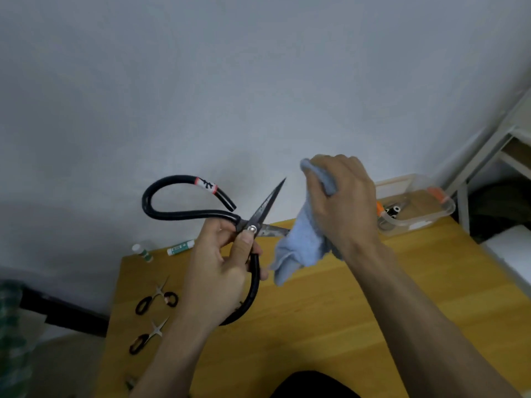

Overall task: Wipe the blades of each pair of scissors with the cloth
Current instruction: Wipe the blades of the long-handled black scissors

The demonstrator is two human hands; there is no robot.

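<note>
My left hand grips a large pair of black-handled scissors near the pivot, held up over the table with the blades spread apart. One blade points up and to the right; the other runs right, and its tip is hidden by the light blue cloth. My right hand grips that cloth, bunched in the fist and hanging down beside the lower blade. Two small scissors with dark handles lie on the left part of the wooden table.
Two white glue sticks with green labels lie at the table's far left edge. A clear plastic box holding more scissors and orange items stands at the far right corner. A white frame stands right of the table.
</note>
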